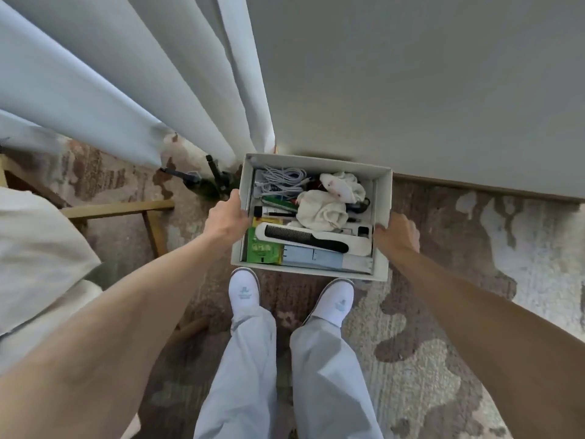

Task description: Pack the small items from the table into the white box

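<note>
The white box (383, 198) is low in front of my feet, near the wall, and I cannot tell whether it touches the floor. My left hand (226, 217) grips its left wall, thumb over the rim. My right hand (397, 234) grips the right wall. Inside lie a black comb (304, 237) on a white sleeve, a green packet (262, 250), a pale blue carton (311, 258), coiled white cable (281, 179), crumpled white cloths (323, 210) and a pen-like item (275, 213).
A grey wall (411, 90) rises right behind the box, with pale curtains (126, 99) to its left. Black tripod legs (196, 179) stand left of the box. A wooden frame (136, 210) and a white cushion (38, 264) sit at left. Patterned carpet (443, 312) lies underfoot.
</note>
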Demonstrator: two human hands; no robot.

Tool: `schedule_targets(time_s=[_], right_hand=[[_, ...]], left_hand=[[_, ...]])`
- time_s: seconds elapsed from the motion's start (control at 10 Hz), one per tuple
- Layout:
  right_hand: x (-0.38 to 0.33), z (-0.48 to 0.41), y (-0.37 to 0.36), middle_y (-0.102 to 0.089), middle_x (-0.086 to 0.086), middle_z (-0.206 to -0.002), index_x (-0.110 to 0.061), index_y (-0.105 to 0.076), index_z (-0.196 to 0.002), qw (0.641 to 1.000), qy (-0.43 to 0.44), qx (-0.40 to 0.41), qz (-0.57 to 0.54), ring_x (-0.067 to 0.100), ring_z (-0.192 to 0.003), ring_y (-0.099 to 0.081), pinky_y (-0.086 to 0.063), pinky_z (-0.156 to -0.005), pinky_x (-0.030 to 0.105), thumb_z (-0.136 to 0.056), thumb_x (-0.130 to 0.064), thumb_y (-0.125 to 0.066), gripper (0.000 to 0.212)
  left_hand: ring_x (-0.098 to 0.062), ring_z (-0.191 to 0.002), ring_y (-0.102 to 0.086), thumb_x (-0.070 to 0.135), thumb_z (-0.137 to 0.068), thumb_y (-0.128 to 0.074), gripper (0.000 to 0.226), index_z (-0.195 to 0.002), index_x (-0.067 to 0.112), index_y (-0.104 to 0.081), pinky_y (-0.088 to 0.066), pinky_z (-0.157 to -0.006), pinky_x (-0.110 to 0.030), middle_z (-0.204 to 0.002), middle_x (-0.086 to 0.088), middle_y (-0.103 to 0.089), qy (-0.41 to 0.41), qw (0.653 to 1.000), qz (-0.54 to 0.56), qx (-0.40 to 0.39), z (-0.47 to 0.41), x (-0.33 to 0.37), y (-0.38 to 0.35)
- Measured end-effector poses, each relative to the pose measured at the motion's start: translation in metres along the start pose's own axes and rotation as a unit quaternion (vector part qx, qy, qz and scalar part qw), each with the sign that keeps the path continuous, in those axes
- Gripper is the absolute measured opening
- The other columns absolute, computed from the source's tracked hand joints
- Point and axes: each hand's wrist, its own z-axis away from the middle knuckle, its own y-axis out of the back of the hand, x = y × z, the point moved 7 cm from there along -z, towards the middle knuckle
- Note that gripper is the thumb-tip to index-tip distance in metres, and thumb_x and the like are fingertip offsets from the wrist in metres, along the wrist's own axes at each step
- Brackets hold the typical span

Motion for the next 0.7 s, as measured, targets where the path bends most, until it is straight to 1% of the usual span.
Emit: schedule_targets(time_s=[0.1,0.2,0.3,0.4,0.5,0.6,0.7], right_hand=[[-0.007,-0.024,-0.013,-0.065,0.019,-0.104,-0.003,-0.062,-0.112,1.0,-0.008,0.006,0.003,0.037,-0.097,-0.061,-0.042,-0.068,0.033,-0.096,-0.02,-0.053,0.025],[-0.014,-0.048,-0.027,-0.06,0.018,-0.097,-0.002,-0.06,-0.108,1.0,0.004,0.005,0.003,0.039,-0.098,-0.06,-0.04,-0.069,0.034,-0.095,-0.019,-0.053,0.023],[-0.018,-0.068,-0.041,-0.058,0.017,-0.094,-0.001,-0.058,-0.102,1.0,0.011,-0.005,0.008,0.037,-0.093,-0.059,-0.04,-0.067,0.034,-0.095,-0.019,-0.052,0.02],[-0.016,-0.084,-0.049,-0.057,0.015,-0.089,-0.002,-0.057,-0.096,1.0,0.007,0.0,0.007,0.034,-0.086,-0.058,-0.039,-0.065,0.033,-0.095,-0.017,-0.051,0.017],[-0.014,-0.095,-0.053,-0.058,0.017,-0.093,-0.001,-0.058,-0.106,1.0,0.005,0.008,-0.001,0.03,-0.08,-0.051,-0.039,-0.066,0.033,-0.096,-0.017,-0.049,0.021],[-0.015,-0.1,-0.053,-0.063,0.021,-0.103,-0.004,-0.057,-0.118,1.0,0.013,-0.002,-0.008,0.033,-0.082,-0.055,-0.041,-0.067,0.034,-0.096,-0.014,-0.045,0.028],[-0.018,-0.085,-0.039,-0.062,0.018,-0.116,-0.014,-0.05,-0.134,0.999,0.013,-0.009,-0.039,0.036,-0.098,-0.06,-0.044,-0.072,0.034,-0.094,-0.011,-0.044,0.04]], left_hand=[[-0.035,-0.078,-0.052,0.013,-0.091,-0.042,0.028,-0.118,0.01,-0.04,-0.043,-0.066,-0.041,-0.093,-0.018,-0.057,0.006,1.0,0.002,-0.004,-0.03,-0.002,-0.009],[-0.035,-0.082,-0.053,0.013,-0.091,-0.042,0.029,-0.12,0.011,-0.04,-0.046,-0.07,-0.042,-0.098,-0.019,-0.059,0.012,1.0,0.01,-0.008,-0.054,-0.005,-0.02],[-0.039,-0.091,-0.057,0.013,-0.093,-0.043,0.025,-0.117,0.01,-0.041,-0.047,-0.074,-0.043,-0.103,-0.02,-0.06,0.017,1.0,0.009,-0.013,-0.077,-0.009,-0.03],[-0.04,-0.096,-0.056,0.014,-0.095,-0.044,0.024,-0.118,0.009,-0.041,-0.043,-0.072,-0.042,-0.108,-0.021,-0.059,0.023,1.0,-0.005,-0.015,-0.099,-0.008,-0.039],[-0.04,-0.102,-0.056,0.013,-0.095,-0.043,0.032,-0.127,0.011,-0.04,-0.044,-0.078,-0.043,-0.115,-0.02,-0.059,0.023,1.0,-0.002,-0.017,-0.113,-0.005,-0.044],[-0.039,-0.105,-0.055,0.011,-0.094,-0.041,0.039,-0.133,0.012,-0.037,-0.045,-0.083,-0.043,-0.122,-0.021,-0.056,0.034,0.998,-0.002,-0.046,-0.118,0.001,-0.047],[-0.035,-0.094,-0.055,0.009,-0.092,-0.043,0.042,-0.132,0.011,-0.033,-0.054,-0.081,-0.044,-0.117,-0.019,-0.053,0.055,0.994,0.014,-0.096,-0.108,0.004,-0.038]])
